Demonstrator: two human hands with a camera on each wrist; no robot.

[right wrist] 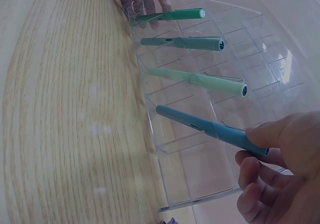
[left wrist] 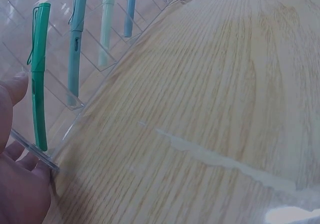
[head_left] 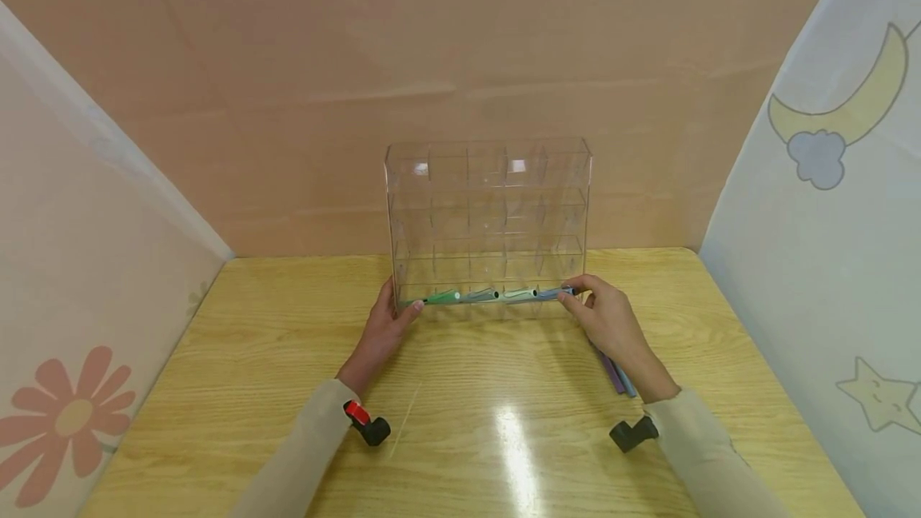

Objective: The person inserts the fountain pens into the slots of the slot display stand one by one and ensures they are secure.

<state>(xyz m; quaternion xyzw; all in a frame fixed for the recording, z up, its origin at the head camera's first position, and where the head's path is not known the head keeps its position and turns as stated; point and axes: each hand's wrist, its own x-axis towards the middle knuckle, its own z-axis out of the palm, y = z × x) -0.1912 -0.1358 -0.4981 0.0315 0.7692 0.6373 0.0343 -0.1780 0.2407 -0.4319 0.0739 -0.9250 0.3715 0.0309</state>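
A clear plastic rack (head_left: 486, 218) with rows of compartments stands upright on the table. My left hand (head_left: 381, 330) grips its lower left corner, thumb in front and fingers behind. In the bottom row lean a green pen (left wrist: 38, 74), a teal pen (right wrist: 187, 43) and a pale green pen (right wrist: 200, 81), caps up. Farther right, a blue pen (right wrist: 205, 126) has its lower end in a bottom compartment. My right hand (head_left: 612, 318) pinches that pen near the cap end between thumb and finger, its other fingers loosely bent.
On the wooden table (head_left: 288, 326), a purple pen (head_left: 610, 366) and another blue pen (head_left: 628, 382) lie partly under my right forearm. An orange-brown backdrop (head_left: 302, 102) rises behind the rack, and pale patterned sheets (head_left: 813, 262) border the sides.
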